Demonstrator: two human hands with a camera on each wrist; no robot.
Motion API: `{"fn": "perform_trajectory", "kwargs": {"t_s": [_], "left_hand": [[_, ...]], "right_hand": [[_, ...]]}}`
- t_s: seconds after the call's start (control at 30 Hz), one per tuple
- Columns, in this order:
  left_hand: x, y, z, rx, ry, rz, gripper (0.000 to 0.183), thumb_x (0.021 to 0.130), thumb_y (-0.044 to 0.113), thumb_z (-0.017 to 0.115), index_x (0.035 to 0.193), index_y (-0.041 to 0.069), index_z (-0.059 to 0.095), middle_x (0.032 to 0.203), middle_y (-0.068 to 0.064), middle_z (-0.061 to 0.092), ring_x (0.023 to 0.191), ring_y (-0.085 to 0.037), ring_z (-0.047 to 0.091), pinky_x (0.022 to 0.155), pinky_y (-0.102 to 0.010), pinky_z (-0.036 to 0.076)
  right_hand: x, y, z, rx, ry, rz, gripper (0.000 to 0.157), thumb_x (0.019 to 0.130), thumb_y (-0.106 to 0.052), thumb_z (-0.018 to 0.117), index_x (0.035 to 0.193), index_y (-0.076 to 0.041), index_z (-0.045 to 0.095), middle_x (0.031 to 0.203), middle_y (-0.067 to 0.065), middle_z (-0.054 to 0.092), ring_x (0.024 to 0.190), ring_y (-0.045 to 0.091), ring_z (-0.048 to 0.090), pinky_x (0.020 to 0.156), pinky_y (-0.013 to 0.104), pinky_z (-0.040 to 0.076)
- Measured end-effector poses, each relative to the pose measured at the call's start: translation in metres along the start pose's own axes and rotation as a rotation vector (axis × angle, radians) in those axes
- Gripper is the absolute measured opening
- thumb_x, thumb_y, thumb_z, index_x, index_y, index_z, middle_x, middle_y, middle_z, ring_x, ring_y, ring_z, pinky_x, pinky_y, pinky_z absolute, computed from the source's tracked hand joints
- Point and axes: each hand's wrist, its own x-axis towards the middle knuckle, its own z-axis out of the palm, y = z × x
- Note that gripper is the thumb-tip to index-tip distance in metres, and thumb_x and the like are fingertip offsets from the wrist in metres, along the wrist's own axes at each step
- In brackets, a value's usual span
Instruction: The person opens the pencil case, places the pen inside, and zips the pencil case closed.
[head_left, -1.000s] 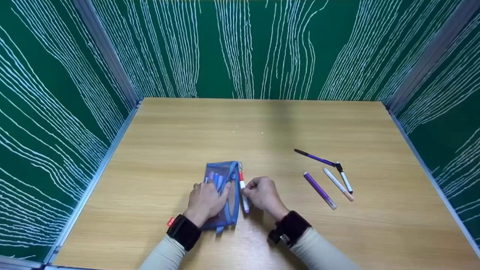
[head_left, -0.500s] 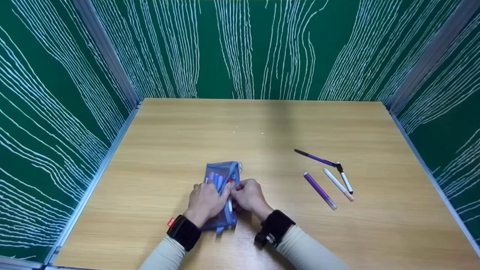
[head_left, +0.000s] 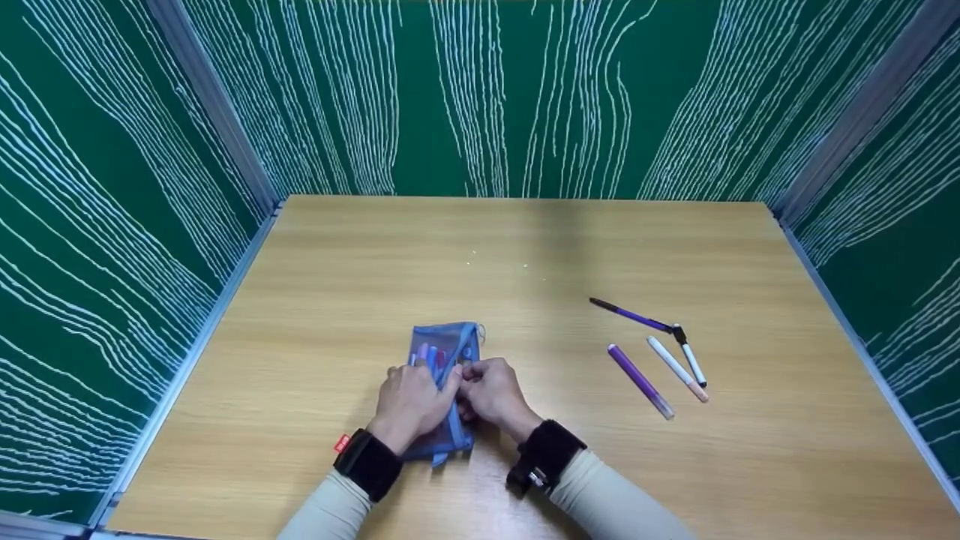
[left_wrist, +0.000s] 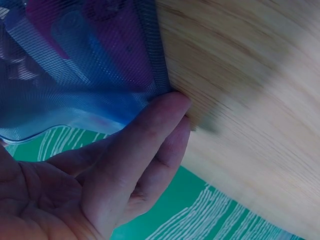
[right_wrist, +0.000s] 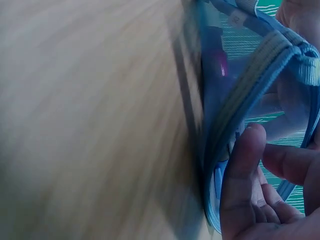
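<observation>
While the blue mesh pouch [left_wrist: 80, 70] is lying on the near half of the table [head_left: 360, 262], its banded mouth [right_wrist: 252, 80] is gaping toward the right hand [head_left: 495, 390]. Several pens [head_left: 424, 354] are showing through the mesh, a red end [head_left: 441, 358] among them. The left hand [head_left: 412, 397] is lying across the pouch, its grip pinching the fabric, thumb beside the mouth. The right thumb and fingers are resting close together at the opening; whether this grip is pinching a pen cannot be told. For a clean insertion, as judged here, the left thumb should be holding the band taut, since slack mesh could be snagging a cap; the right fingertips should be aligning each pen with those inside and pressing its tail fully past the band before releasing. Farther right, well apart from the pouch, a purple marker [head_left: 640, 381] and a white marker [head_left: 677, 370] are lying nearly parallel; just beyond, a black-capped white pen [head_left: 690, 356] is lying beside the end of a dark purple pen [head_left: 630, 316].
</observation>
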Motion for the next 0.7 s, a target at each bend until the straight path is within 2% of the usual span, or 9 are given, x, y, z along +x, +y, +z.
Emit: {"fn": "perform_trajectory", "kwargs": {"t_s": [0.23,0.37,0.5,0.7], "left_hand": [[0.000,0.000,0.000,-0.016,-0.015,-0.014,0.060,0.103,0.060,0.043,0.075,0.009,0.056,0.079,-0.012,0.058,0.074,-0.029,0.054,0.066,-0.043,0.048],[0.000,0.000,0.000,-0.003,-0.011,-0.015,0.063,0.103,0.061,0.042,0.076,0.006,0.059,0.083,-0.015,0.062,0.078,-0.032,0.058,0.067,-0.044,0.050],[0.001,0.001,0.000,0.021,-0.008,-0.011,0.068,0.103,0.062,0.040,0.084,0.001,0.065,0.091,-0.020,0.067,0.084,-0.036,0.062,0.070,-0.046,0.052],[0.001,0.001,-0.001,0.033,-0.026,-0.021,0.074,0.103,0.064,0.039,0.096,-0.005,0.068,0.095,-0.021,0.066,0.086,-0.036,0.062,0.070,-0.046,0.052]], "right_hand": [[-0.002,-0.001,-0.001,-0.064,0.010,-0.024,0.014,0.094,-0.007,0.073,0.081,-0.002,0.070,0.063,0.008,0.067,0.046,0.015,0.061,0.047,0.034,0.057],[-0.003,0.000,-0.003,-0.115,0.011,-0.058,0.014,0.094,-0.010,0.074,0.081,-0.004,0.073,0.063,0.006,0.067,0.046,0.015,0.062,0.048,0.035,0.057],[-0.005,0.000,-0.007,-0.147,0.013,-0.083,0.012,0.093,-0.011,0.075,0.083,-0.004,0.074,0.066,0.006,0.069,0.048,0.016,0.064,0.050,0.036,0.058],[-0.006,0.000,-0.019,-0.147,0.025,-0.079,0.009,0.092,-0.008,0.075,0.084,-0.003,0.074,0.072,0.009,0.073,0.055,0.022,0.069,0.054,0.036,0.059]]}}
